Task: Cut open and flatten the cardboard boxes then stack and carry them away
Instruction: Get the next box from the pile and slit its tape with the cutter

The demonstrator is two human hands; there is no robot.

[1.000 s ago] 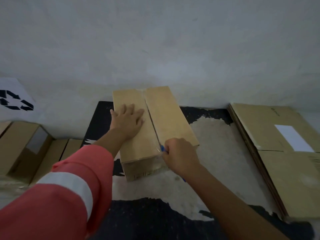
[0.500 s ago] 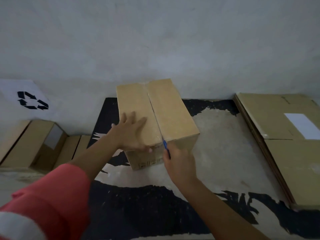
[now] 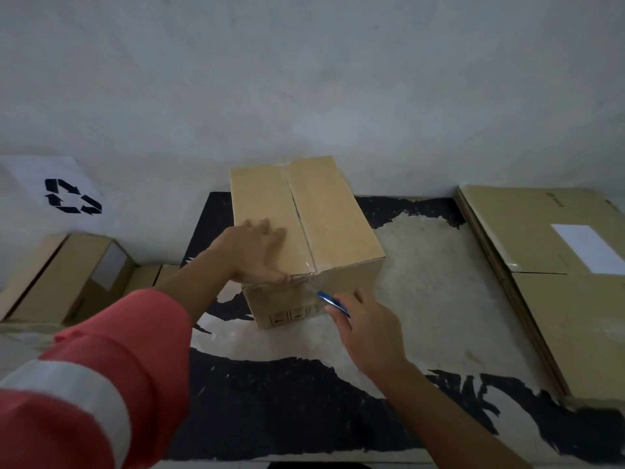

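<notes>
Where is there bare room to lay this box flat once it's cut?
Best: the pale worn patch of the mat between the box and the flattened cardboard stack. Also the dark strip nearer the person, in front of the box. Crowded: left, where more boxes sit beside the mat.

The cardboard box (image 3: 331, 225) under the left fingers (image 3: 267, 228) is matt brown board with smooth faces. Just right of those fingers, clear tape (image 3: 305, 243) runs along the top seam and over the near edge; it is glossy and wrinkled. The blue cutter (image 3: 333, 302) in the right fingers (image 3: 360, 296) looks like smooth, slightly shiny plastic. Below both sets of fingers the counter (image 3: 304, 401) has a black coating, flaked away in patches to a pale, rough layer. Right of the right fingers, the flattened cardboard stack (image 3: 558, 316) is matt and bears a white paper label (image 3: 588, 248). The sleeve (image 3: 111, 367) is red cloth with a grey band.
</notes>
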